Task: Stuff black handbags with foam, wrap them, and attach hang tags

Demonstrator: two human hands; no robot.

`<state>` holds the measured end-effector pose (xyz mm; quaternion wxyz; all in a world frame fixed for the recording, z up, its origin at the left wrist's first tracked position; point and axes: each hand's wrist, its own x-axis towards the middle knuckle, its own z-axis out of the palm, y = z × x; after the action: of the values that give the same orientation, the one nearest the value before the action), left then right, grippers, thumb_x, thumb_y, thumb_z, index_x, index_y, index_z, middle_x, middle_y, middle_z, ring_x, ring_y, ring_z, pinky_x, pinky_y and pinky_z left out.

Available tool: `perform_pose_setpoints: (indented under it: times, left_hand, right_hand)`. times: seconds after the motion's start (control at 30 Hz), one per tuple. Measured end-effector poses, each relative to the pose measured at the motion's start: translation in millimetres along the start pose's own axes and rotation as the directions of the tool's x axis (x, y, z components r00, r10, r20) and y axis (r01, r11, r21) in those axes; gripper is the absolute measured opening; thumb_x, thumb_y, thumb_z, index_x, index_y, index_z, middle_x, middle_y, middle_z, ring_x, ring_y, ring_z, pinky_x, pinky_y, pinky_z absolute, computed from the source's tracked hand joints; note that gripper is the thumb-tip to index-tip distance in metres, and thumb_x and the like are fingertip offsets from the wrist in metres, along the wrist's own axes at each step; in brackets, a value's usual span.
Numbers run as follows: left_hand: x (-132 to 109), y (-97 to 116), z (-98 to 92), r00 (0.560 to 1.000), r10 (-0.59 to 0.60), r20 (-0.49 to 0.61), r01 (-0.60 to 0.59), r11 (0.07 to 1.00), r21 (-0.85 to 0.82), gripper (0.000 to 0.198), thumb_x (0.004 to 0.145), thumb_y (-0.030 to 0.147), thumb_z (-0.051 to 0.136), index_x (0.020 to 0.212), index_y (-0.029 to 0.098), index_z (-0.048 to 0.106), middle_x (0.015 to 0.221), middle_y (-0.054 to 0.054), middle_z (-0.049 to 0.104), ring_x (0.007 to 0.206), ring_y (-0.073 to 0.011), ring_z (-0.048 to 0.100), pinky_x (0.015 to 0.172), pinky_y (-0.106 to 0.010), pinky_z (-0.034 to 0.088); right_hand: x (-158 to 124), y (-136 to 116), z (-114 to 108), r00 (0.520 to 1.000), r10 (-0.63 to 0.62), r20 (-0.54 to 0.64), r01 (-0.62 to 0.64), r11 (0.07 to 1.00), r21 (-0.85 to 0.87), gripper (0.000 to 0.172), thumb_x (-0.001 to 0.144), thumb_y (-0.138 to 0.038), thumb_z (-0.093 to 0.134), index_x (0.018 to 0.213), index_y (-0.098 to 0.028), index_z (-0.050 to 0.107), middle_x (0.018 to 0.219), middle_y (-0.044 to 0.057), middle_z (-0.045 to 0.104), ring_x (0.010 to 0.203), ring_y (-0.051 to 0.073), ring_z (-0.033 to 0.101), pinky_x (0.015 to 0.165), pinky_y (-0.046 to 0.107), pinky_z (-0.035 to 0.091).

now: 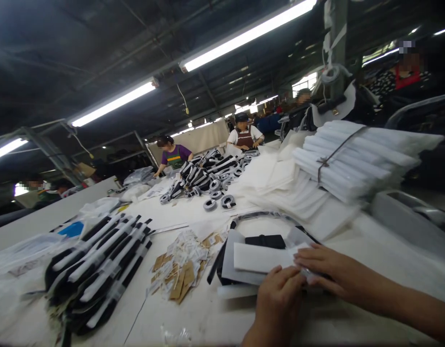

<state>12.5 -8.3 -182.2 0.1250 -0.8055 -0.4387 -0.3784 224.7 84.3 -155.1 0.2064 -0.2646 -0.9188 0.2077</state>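
Just ahead of the left hand [282,299] and right hand [330,267], I saw a white rectangular foam-like sheet [260,258] across a black, arch-handled, leather-like bag [264,242], right fingers outstretched and left curled, apparently to steady the sheet's nearest end, any pinch hidden from me.

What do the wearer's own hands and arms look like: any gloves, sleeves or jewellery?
The left hand and the right hand are both bare, without gloves. The right forearm shows no sleeve, watch or bracelet up to the picture's edge. No ring stands out on either hand, though parts are hidden.
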Motion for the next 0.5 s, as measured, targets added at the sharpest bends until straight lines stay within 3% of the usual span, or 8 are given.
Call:
perform_pose_setpoints:
  times: [0.1, 0.23, 0.37, 0.5]
  left_hand:
    - [2, -16, -31.0, 0.989, 0.061, 0.134, -0.078, 0.989, 0.125, 0.037, 0.094, 0.025, 0.059, 0.13, 0.021, 0.06, 0.132, -0.007, 0.066, 0.128, -0.0202, 0.058, 0.106, -0.036, 0.051]
    - [-7, -54, -72.4, 0.95, 0.034, 0.31, -0.154, 0.917, 0.368, 0.071, 0.082, 0.046, 0.073, 0.144, 0.024, 0.046, 0.15, -0.009, 0.05, 0.139, -0.0329, 0.044, 0.109, -0.056, 0.045]
    - [-26, -80, -90.8, 0.922, 0.031, 0.385, -0.21, 0.877, 0.432, 0.063, 0.09, 0.032, 0.066, 0.148, 0.029, 0.041, 0.151, -0.004, 0.049, 0.14, -0.0251, 0.045, 0.112, -0.048, 0.042]
    - [-43, -84, -81.1, 0.957, 0.027, 0.29, -0.155, 0.891, 0.427, 0.044, 0.097, 0.021, 0.053, 0.14, 0.028, 0.052, 0.138, -0.002, 0.062, 0.129, -0.0178, 0.056, 0.11, -0.038, 0.044]
  right_hand:
    - [-22, 14, 23, 0.997, -0.072, -0.033, 0.071, 0.996, -0.056, 0.066, 0.084, -0.034, 0.07, 0.146, -0.036, 0.047, 0.146, 0.006, 0.054, 0.135, 0.033, 0.048, 0.117, 0.054, 0.034]
    - [-29, 32, 39, 0.99, -0.116, -0.082, 0.1, 0.978, -0.181, 0.074, 0.087, -0.025, 0.064, 0.152, -0.041, 0.032, 0.15, 0.002, 0.048, 0.138, 0.03, 0.044, 0.117, 0.053, 0.035]
    - [-30, 29, 41, 0.976, -0.176, -0.127, 0.134, 0.949, -0.285, 0.082, 0.085, -0.022, 0.063, 0.154, -0.041, 0.025, 0.15, 0.001, 0.047, 0.136, 0.033, 0.047, 0.115, 0.058, 0.035]
    - [-53, 9, 56, 0.945, -0.175, -0.277, 0.096, 0.956, -0.278, 0.062, 0.087, -0.023, 0.06, 0.143, -0.045, 0.049, 0.137, -0.001, 0.061, 0.123, 0.031, 0.06, 0.107, 0.048, 0.049]
